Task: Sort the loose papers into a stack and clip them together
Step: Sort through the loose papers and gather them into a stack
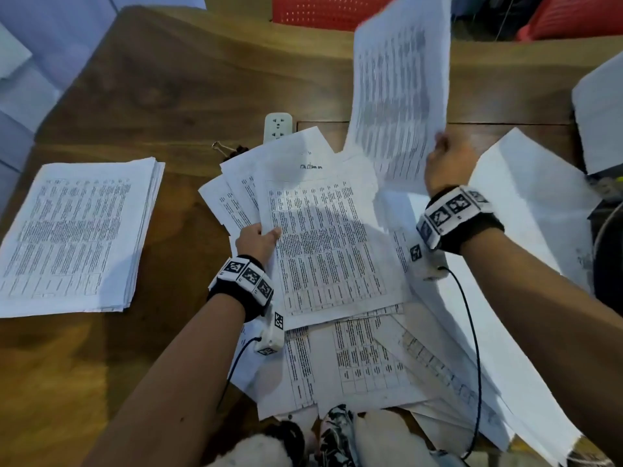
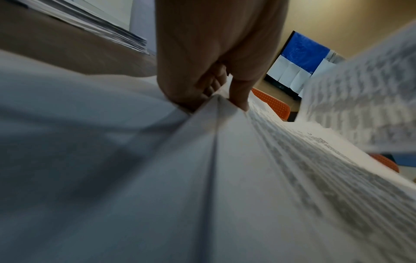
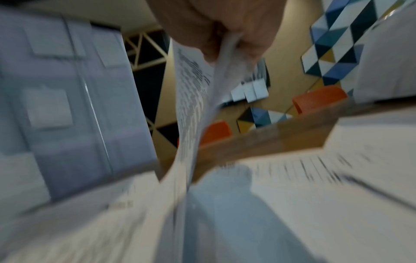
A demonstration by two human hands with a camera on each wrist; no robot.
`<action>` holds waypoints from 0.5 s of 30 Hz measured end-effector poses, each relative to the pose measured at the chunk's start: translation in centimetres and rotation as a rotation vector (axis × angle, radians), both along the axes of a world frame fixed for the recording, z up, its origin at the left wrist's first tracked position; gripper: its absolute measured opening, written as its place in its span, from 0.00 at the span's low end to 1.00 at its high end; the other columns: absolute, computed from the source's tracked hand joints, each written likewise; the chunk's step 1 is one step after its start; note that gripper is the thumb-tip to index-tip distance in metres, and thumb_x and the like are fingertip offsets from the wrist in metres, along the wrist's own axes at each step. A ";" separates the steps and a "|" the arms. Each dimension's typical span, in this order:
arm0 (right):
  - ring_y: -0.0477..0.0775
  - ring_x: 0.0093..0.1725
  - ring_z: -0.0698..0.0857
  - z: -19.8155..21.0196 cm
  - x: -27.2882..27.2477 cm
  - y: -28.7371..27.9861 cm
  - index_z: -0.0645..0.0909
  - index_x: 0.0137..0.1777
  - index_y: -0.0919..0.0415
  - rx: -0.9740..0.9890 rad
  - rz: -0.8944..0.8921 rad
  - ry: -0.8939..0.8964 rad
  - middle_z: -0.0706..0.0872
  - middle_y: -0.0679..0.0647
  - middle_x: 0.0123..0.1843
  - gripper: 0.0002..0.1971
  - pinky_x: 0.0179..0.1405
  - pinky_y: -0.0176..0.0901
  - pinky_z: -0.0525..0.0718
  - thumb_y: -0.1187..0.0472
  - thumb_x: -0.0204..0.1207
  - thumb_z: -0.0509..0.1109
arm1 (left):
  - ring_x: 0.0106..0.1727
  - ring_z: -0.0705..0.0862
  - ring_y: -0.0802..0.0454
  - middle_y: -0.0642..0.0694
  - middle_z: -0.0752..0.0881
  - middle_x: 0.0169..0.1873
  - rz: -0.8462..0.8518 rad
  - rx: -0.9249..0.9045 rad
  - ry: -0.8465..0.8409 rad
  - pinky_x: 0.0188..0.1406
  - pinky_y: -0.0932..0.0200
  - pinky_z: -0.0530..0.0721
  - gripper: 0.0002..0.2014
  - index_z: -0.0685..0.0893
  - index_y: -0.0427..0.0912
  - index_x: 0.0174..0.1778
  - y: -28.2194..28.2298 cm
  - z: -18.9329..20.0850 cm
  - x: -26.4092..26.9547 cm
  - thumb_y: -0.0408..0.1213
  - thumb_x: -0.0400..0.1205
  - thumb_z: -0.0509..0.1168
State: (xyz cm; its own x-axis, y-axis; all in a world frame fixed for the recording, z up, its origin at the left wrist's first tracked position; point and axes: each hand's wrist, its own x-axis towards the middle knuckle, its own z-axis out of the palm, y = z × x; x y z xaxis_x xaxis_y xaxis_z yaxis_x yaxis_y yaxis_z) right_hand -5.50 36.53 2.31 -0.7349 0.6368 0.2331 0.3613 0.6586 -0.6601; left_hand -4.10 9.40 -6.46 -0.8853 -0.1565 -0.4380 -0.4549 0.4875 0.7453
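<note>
The step in hand is the gathering, with clipping some way off. In the head view the right hand (image 1: 445, 163), at the upper right of centre, has its fingers closed on the lower edge of a white printed sheet with blurred table text (image 1: 401, 85), which stands raised above the brown wooden desk (image 1: 175, 79). The right wrist view shows the same pinch from below, the paper curving down from the fingers (image 3: 252, 44), though that picture is smeared.

The left hand (image 1: 258, 242), left of centre, grips the left edge of the top white sheet printed with a grid of small text (image 1: 323, 244); the left wrist view shows the thumb (image 2: 239, 96) on top of the paper and the other fingers curled beneath.

That sheet lies on a fanned, disordered spread of loose white papers (image 1: 364, 362) filling the centre and lower right of the frame. A squared, neat pile of printed pages (image 1: 77, 237) sits well apart at the left of the frame. A small black binder clip with wire handles (image 1: 226, 149) lies on the desk just above the spread, beside a white power socket (image 1: 278, 126).

As I judge it, the next move calls for bringing the raised sheet onto the sheet under the left hand, edges matched, then collecting the remaining pages the same way. Thin paper slides and bends, so several sheets could lift together or slip askew.
</note>
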 end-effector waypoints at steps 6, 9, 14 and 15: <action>0.39 0.30 0.69 4.9 0.4 1.7 0.73 0.28 0.57 -0.160 0.023 0.424 0.72 0.50 0.27 0.14 0.33 0.32 0.65 0.66 0.75 0.55 | 0.40 0.76 0.48 0.39 0.79 0.37 -0.003 -0.078 0.020 0.36 0.60 0.70 0.11 0.77 0.37 0.39 0.4 -0.1 0.5 0.42 0.81 0.65; 0.39 0.28 0.71 3.8 1.3 1.3 0.64 0.26 0.50 -0.365 0.072 0.389 0.68 0.46 0.26 0.15 0.33 0.34 0.71 0.64 0.72 0.56 | 0.43 0.78 0.47 0.42 0.82 0.39 -0.001 -0.048 -0.009 0.39 0.62 0.71 0.12 0.82 0.36 0.43 0.5 0.2 0.9 0.43 0.81 0.66; 0.43 0.24 0.67 -2.7 5.1 -0.8 0.65 0.26 0.54 -0.402 0.316 -0.177 0.69 0.50 0.25 0.19 0.25 0.37 0.65 0.67 0.78 0.62 | 0.57 0.83 0.33 0.29 0.84 0.52 0.062 0.071 -0.135 0.61 0.45 0.81 0.32 0.82 0.26 0.56 -0.2 0.2 0.2 0.57 0.85 0.51; 0.44 0.24 0.64 -4.0 6.2 -1.3 0.63 0.24 0.53 -0.410 0.331 -0.258 0.66 0.48 0.24 0.21 0.28 0.38 0.63 0.67 0.78 0.62 | 0.60 0.82 0.34 0.31 0.83 0.57 0.104 0.173 -0.192 0.66 0.42 0.79 0.37 0.79 0.29 0.61 -0.5 0.1 0.2 0.62 0.83 0.47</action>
